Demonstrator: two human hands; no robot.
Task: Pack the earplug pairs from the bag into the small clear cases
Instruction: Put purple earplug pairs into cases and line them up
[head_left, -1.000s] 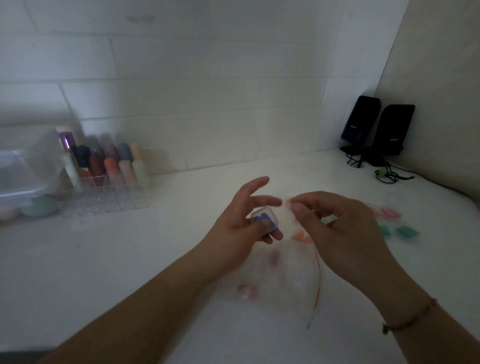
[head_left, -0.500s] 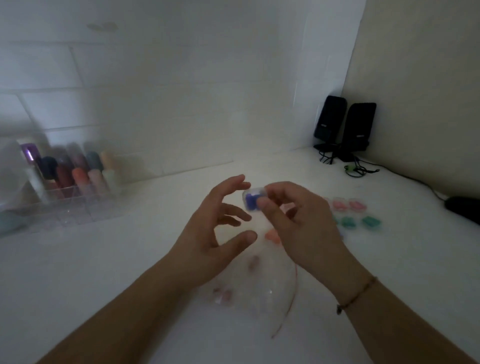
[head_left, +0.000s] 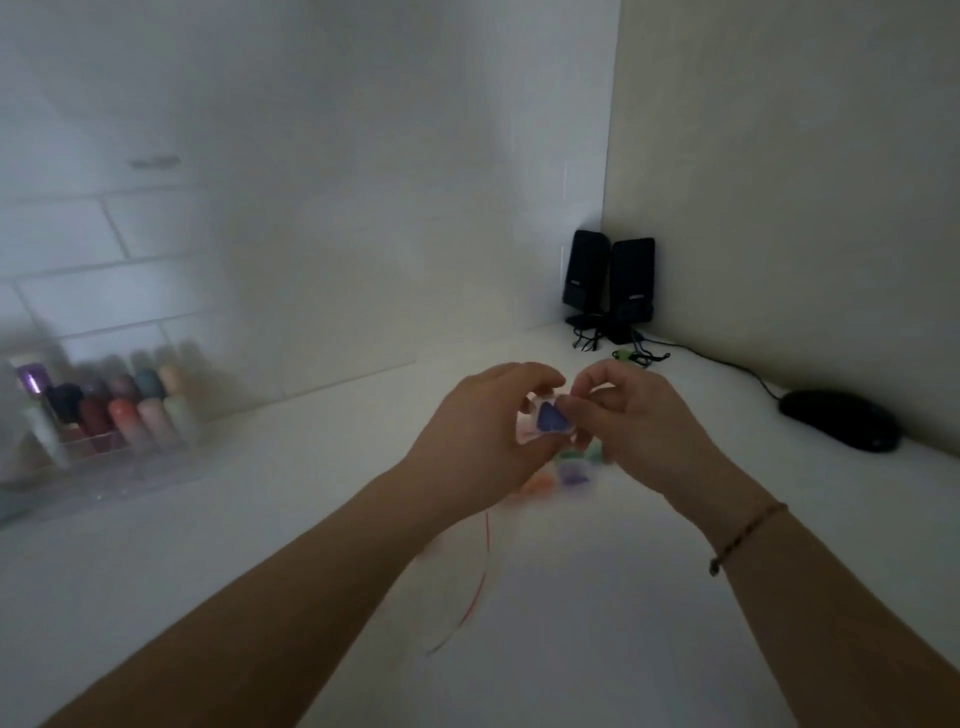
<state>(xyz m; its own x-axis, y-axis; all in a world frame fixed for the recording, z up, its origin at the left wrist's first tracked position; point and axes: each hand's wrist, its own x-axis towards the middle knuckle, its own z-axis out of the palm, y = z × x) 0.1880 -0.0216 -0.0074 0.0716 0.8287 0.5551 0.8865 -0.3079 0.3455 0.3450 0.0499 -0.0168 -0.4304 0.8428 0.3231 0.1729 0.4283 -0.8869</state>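
Note:
A small clear case (head_left: 546, 422) with blue-purple earplugs inside is held up over the white counter between both hands. My left hand (head_left: 485, 436) grips its left side with curled fingers. My right hand (head_left: 644, 423) pinches its right side. Below the hands lies the clear bag (head_left: 480, 587) with a red strip along its edge, mostly hidden by my left forearm. Filled cases (head_left: 574, 470) in green and purple show blurred under my hands, with an orange earplug (head_left: 540, 483) beside them.
A clear organizer (head_left: 111, 441) of coloured tubes stands at the left by the tiled wall. Two black speakers (head_left: 610, 283) with cables fill the back corner. A black mouse (head_left: 841, 427) lies at the right.
The case went from my left hand to my right hand, and now both hands hold it. The view swung right and up, so the mouse is in sight.

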